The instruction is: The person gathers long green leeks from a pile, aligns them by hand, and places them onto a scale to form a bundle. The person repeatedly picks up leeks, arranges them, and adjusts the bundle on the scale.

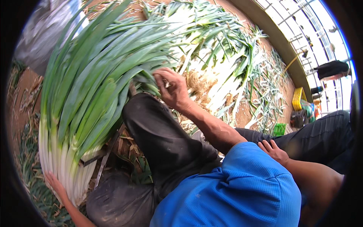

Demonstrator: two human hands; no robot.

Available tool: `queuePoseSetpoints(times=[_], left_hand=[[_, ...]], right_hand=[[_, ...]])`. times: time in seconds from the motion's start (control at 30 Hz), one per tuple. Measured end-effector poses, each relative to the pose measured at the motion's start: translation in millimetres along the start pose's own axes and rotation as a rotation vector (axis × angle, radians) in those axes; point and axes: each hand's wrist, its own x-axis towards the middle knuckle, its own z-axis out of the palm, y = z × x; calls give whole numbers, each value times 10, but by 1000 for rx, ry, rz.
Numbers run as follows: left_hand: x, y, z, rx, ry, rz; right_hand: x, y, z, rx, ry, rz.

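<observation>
A large bundle of Welsh onions (pixel 90 87) leans beside my legs, its white stalks toward the lower left and its green leaves fanning up and right. My left hand (pixel 56 185) lies with straight fingers against the outer side of the white stalks. At the leaf ends, just past my raised knee, is my right hand (pixel 172 87). Its fingers are curled in beside the drooping leaves; whatever they pinch is hidden. Between the stalks and my knee a thin metal strip (pixel 102 166) and a dark-edged flat piece (pixel 90 157) show in part.
More Welsh onions (pixel 219 53) with roots are heaped ahead. A whitish plastic sack (pixel 45 38) stands at far left. At right, a co-worker's hand (pixel 276 151) rests on a dark-trousered leg. Beyond are a green crate (pixel 280 129), a yellow crate (pixel 298 99) and a low wall (pixel 295 64).
</observation>
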Motion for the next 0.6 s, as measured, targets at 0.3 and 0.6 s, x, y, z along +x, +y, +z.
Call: queuePoseSetpoints(times=[0.3,0.6], left_hand=[[167,-13,-517,166,82,76],[-876,2632,-929,256,363,440]], right_hand=[[-1644,2647,-1506,-423,311,994],[-1130,3802,-2369,-836,297,1059]])
